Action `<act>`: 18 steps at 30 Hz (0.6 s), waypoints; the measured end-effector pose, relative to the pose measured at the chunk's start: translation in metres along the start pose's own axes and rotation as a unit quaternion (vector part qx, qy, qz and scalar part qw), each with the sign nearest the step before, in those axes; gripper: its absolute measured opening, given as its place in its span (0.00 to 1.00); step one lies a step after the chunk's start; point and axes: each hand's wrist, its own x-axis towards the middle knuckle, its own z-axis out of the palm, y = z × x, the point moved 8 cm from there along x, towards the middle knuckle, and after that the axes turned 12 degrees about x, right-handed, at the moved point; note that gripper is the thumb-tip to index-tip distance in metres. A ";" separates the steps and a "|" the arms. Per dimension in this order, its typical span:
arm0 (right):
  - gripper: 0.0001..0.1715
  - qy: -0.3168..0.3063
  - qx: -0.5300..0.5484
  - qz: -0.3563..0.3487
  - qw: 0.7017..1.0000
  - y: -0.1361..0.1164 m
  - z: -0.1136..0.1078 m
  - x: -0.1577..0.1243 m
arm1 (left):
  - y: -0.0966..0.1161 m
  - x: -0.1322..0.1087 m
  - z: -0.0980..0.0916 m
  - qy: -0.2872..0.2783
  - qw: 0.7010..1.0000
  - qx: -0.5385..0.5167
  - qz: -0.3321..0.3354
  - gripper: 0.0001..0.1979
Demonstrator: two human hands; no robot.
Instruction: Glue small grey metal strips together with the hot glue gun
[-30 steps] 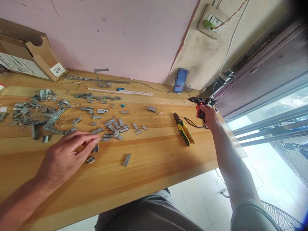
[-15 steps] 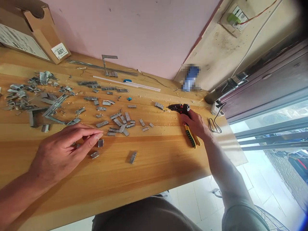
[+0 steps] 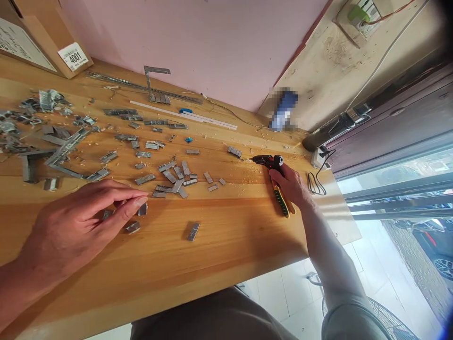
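The right hand (image 3: 292, 186) had its fingers curled round the handle of a black glue gun (image 3: 264, 161), just past the yellow-handled pliers (image 3: 281, 202). That grip seemed good for keeping the nose steady, pointing left toward a small metal strip (image 3: 235, 151). The left hand (image 3: 78, 217) was well left of the pliers, thumb and pointing finger pinched close to loose metal pieces (image 3: 177, 177). I could not tell if they held something tiny. The right hand hid the pliers' top. Behind the pliers, a blue thing (image 3: 285, 111) was blurred into squares.
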 end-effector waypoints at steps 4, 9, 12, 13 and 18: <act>0.19 0.001 -0.001 0.006 1.000 0.004 -0.001 0.000 | 0.001 0.001 -0.001 0.000 1.000 0.004 -0.002 0.08; 0.19 0.015 0.000 0.015 1.000 0.007 -0.008 -0.003 | 0.003 0.001 -0.002 0.002 1.000 0.007 0.002 0.08; 0.18 0.028 0.003 0.011 1.000 0.006 -0.011 -0.004 | 0.005 0.001 -0.004 0.008 1.000 0.008 -0.004 0.08; 0.18 0.027 0.007 0.009 1.000 0.005 -0.010 -0.004 | 0.005 0.001 -0.005 0.009 1.000 0.006 -0.010 0.08; 0.19 0.026 0.029 -0.001 0.999 0.002 -0.009 -0.006 | 0.006 0.002 -0.004 -0.001 1.000 0.013 -0.022 0.06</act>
